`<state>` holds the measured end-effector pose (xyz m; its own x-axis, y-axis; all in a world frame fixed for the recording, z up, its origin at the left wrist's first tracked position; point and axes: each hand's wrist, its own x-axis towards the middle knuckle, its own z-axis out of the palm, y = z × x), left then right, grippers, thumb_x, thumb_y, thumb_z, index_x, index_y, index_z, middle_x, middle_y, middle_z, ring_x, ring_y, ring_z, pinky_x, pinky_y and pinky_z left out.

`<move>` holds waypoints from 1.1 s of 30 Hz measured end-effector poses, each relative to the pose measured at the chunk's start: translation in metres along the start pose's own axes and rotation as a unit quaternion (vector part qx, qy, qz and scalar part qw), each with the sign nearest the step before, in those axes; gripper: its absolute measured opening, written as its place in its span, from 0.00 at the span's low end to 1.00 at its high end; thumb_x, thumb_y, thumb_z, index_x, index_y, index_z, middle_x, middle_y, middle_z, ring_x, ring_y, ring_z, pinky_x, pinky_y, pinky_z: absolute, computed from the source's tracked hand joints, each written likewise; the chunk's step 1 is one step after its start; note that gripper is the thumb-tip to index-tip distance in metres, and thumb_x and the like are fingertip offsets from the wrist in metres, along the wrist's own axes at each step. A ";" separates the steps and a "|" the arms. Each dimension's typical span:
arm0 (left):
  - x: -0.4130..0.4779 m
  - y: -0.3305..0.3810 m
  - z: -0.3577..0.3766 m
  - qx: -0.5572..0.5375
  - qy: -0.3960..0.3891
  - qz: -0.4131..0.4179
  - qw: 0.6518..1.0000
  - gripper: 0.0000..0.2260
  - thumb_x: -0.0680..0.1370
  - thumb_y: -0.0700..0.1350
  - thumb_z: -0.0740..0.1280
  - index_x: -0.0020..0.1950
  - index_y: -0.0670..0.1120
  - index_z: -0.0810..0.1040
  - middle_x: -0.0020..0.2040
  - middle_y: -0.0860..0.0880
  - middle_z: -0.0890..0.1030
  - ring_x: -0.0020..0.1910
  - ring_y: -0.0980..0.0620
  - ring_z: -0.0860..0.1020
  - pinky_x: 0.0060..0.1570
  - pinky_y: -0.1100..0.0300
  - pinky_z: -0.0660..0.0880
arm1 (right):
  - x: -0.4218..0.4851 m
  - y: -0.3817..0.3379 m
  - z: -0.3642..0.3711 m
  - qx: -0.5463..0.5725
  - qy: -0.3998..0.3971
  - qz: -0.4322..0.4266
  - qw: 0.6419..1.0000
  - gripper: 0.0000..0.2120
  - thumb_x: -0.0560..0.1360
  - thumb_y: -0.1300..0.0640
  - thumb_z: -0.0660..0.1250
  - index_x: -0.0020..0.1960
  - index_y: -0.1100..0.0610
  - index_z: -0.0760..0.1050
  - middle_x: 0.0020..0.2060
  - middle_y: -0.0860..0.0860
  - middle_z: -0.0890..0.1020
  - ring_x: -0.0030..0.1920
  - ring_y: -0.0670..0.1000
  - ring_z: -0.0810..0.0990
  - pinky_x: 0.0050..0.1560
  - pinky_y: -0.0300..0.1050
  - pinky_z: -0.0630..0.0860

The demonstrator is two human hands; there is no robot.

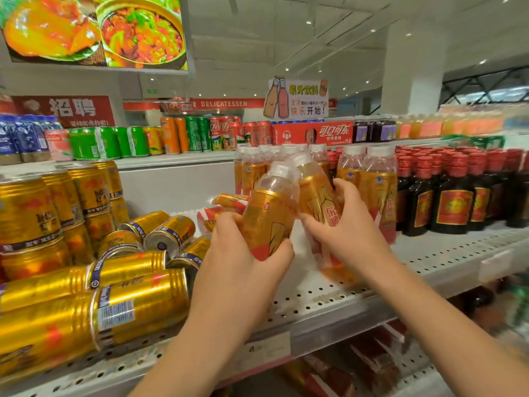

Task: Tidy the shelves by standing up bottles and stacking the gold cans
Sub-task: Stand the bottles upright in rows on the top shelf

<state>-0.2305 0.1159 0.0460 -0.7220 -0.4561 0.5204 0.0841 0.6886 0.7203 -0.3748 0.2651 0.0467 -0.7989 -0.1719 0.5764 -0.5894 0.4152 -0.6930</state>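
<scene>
My left hand [243, 253] grips a gold-labelled drink bottle [272, 207] with a white cap, tilted to the right above the shelf. My right hand [343, 224] grips a second, similar bottle [317, 202], tilted to the left, its base near the shelf [429, 253]. More of these bottles [375, 184] stand upright behind. Another bottle [229, 200] lies flat behind my left hand. Gold cans [114, 299] lie on their sides at the left front, and more lie behind them [160, 230]. Stacked gold cans [25, 213] stand at the far left.
Dark bottles with red caps and red labels [452, 199] stand in rows at the right. The upper shelf holds green, orange and red cans [194, 133] and a red drinks carton [312, 133]. Red packages [372, 365] lie on the shelf below.
</scene>
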 end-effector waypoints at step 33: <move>0.105 0.005 0.104 0.026 -0.173 -0.043 0.984 0.36 0.67 0.65 0.75 0.68 0.51 0.67 0.61 0.53 0.76 0.56 0.55 0.80 0.51 0.55 0.82 | -0.011 0.064 -0.045 -0.083 0.103 -0.041 0.990 0.36 0.66 0.26 0.69 0.61 0.48 0.63 0.53 0.44 0.73 0.51 0.46 0.75 0.44 0.38 0.73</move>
<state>-0.3774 0.1295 0.0569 -0.9163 -0.3004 0.2648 -0.0158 0.6877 0.7258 -0.3985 0.3338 0.0157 -0.6976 -0.0334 0.7157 -0.6100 0.5516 -0.5689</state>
